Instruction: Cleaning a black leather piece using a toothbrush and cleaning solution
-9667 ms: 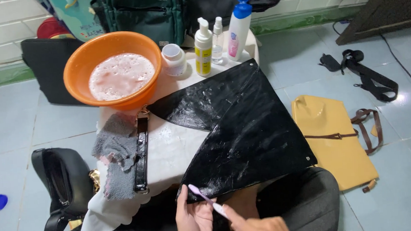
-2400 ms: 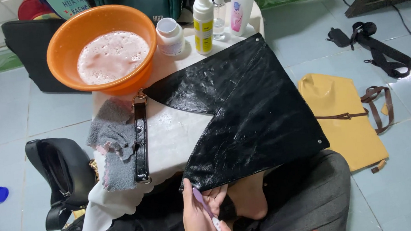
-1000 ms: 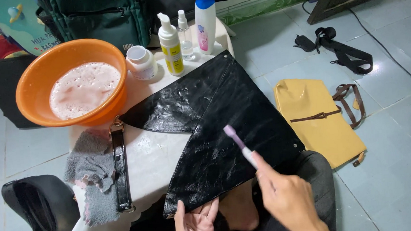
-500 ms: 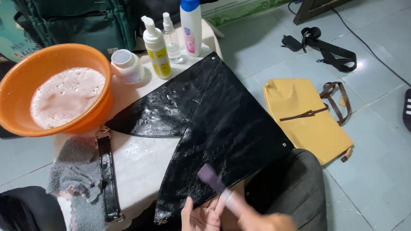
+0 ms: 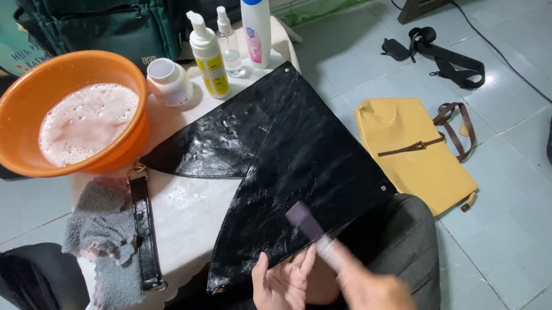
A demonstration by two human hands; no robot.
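A glossy black bag [image 5: 288, 154] lies spread over a small white table [image 5: 190, 206], its wet surface shining. My right hand [image 5: 374, 294] grips a purple toothbrush [image 5: 306, 221] whose head rests over the bag's near edge; the hand is blurred from motion. My left hand [image 5: 283, 290] sits palm up under that near edge, fingers apart, touching the bag's rim. The bag's black strap [image 5: 143, 234] runs down the table's left side.
An orange basin [image 5: 66, 115] of foamy water stands at the table's back left, with a white jar [image 5: 168, 81] and three bottles [image 5: 220, 45] behind. A grey cloth [image 5: 101, 239] hangs at the left. A yellow bag [image 5: 414, 151], black strap and shoe lie on the tiled floor.
My right hand has come down from mid-air to the bag's near edge with the toothbrush and shifted slightly right. The left hand stays under the edge.
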